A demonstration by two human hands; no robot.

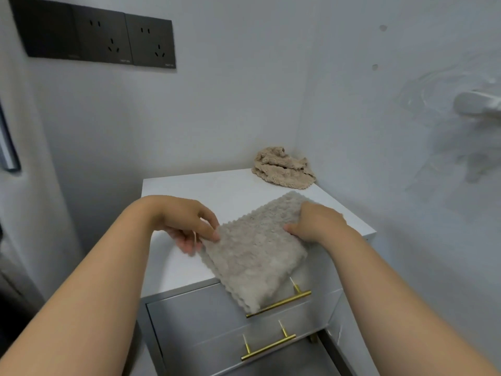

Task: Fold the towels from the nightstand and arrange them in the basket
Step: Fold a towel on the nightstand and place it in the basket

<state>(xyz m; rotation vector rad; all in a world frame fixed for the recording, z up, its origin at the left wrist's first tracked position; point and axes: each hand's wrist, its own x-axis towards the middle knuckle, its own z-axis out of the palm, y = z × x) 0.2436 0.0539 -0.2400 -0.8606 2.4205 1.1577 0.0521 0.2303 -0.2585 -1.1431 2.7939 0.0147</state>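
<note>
The flat towel [254,256] is nubbly, matt beige cloth; the crumpled towel [283,169] shows the same fuzzy pile; the nightstand [189,194] top is smooth, matt white; its drawer handles [279,303] are shiny brass-coloured metal; the wall sockets [100,36] are dark, matt plastic.

dark socket panel [95,36]: back wall, upper left | white fixture [477,104]: right wall | grey bar [8,147]: left edge
</note>
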